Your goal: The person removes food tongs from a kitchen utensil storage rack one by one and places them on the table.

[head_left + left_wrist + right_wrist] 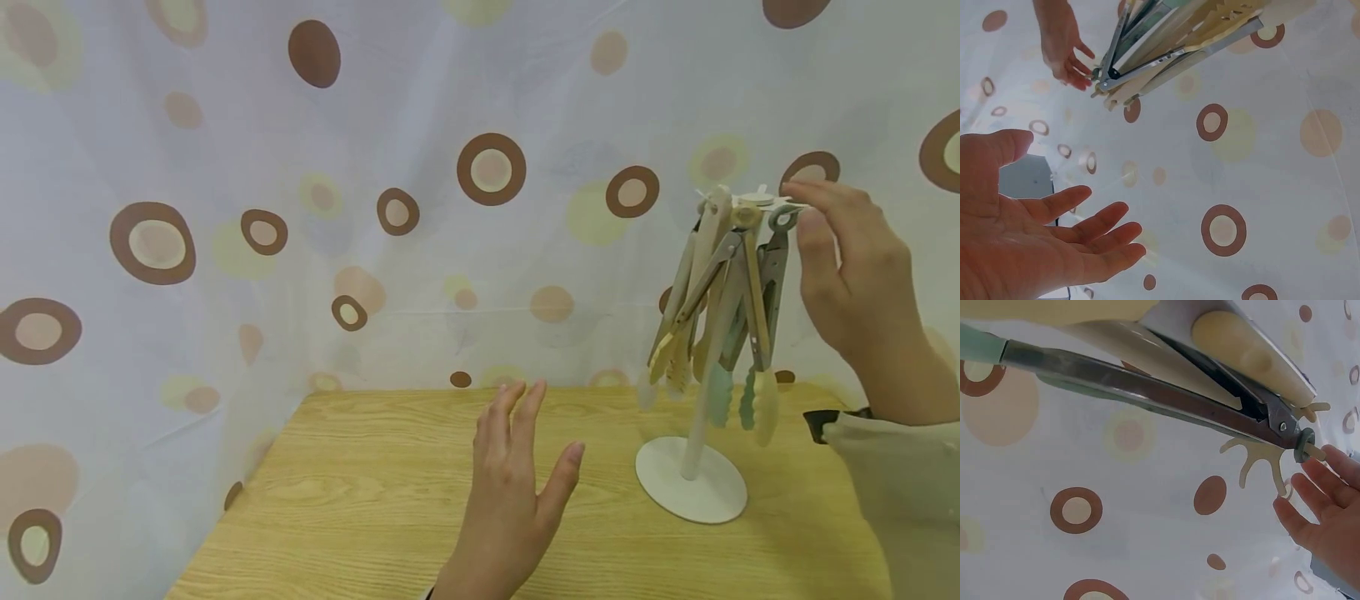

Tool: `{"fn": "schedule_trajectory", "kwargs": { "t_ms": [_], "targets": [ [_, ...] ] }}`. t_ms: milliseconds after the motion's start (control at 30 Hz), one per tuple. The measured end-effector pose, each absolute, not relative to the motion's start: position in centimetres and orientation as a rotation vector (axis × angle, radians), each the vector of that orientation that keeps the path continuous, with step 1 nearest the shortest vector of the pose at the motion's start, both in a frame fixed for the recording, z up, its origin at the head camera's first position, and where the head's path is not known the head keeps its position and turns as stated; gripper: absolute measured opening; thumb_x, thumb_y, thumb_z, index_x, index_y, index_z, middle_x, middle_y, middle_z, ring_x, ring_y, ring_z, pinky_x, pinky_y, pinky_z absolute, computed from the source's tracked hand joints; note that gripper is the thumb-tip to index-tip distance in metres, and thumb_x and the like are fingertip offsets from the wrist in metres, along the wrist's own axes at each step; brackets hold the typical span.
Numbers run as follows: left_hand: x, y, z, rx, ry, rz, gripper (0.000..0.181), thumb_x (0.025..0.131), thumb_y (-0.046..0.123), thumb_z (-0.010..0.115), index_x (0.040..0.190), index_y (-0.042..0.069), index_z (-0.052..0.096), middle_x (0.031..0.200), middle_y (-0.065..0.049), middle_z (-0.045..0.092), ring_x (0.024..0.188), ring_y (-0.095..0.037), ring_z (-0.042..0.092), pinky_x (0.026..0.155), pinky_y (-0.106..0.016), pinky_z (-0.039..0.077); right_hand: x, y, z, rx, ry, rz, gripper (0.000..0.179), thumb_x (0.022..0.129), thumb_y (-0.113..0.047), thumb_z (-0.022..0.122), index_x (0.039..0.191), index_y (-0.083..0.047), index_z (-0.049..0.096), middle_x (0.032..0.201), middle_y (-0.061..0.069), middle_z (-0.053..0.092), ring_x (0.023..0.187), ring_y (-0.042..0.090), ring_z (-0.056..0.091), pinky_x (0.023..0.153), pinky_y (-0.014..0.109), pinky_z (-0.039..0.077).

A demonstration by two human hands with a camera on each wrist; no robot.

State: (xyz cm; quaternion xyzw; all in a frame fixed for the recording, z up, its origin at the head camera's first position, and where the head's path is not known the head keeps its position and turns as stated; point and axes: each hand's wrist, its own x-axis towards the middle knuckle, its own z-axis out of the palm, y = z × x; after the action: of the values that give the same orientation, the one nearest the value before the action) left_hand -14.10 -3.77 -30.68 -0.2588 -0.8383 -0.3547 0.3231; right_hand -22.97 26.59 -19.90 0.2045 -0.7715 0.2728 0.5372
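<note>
Left hand [510,487] is spread above the table [360,483]; right hand [862,275], fingers loosely extended, is beside the tongs [703,285], which hang by rings [1300,452] from the stand [701,429], probably for easy reach

A person's left hand [510,483] reaches toward 12 o'clock from 6 in the head view, thumb spread apart; at 3 o'clock, the right hand [862,267] bends, fingers toward 10.
</note>
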Motion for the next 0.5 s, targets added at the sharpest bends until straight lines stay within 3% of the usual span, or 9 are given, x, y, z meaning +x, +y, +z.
{"fn": "schedule_trajectory", "kwargs": {
  "t_ms": [267, 500],
  "targets": [
    [-14.1, -3.8, -30.7, -0.676, -2.197, -0.915, 0.054, 0.1, 0.036, 0.05, 0.144, 0.008, 0.037, 0.142, -0.011, 0.037, 0.136, -0.031, 0.031, 0.104, -0.053, 0.034, -23.8, 27.2, -19.3, 0.444, -1.933, 0.681, 0.044, 0.105, -0.022, 0.032, 0.133, 0.006, 0.051, 0.135, 0.029, 0.047, 0.128, 0.046, 0.039, 0.111, 0.053, 0.023],
    [-14.2, -3.8, -30.7, -0.675, -2.2, -0.929, 0.054, 0.101, 0.036, 0.05, 0.144, 0.007, 0.038, 0.141, -0.01, 0.037, 0.137, -0.033, 0.03, 0.104, -0.054, 0.034, -24.6, 27.8, -18.9, 0.43, -2.004, 0.704, 0.043, 0.106, -0.019, 0.029, 0.133, 0.007, 0.049, 0.137, 0.03, 0.043, 0.13, 0.047, 0.036, 0.112, 0.054, 0.02]
  ]
}}
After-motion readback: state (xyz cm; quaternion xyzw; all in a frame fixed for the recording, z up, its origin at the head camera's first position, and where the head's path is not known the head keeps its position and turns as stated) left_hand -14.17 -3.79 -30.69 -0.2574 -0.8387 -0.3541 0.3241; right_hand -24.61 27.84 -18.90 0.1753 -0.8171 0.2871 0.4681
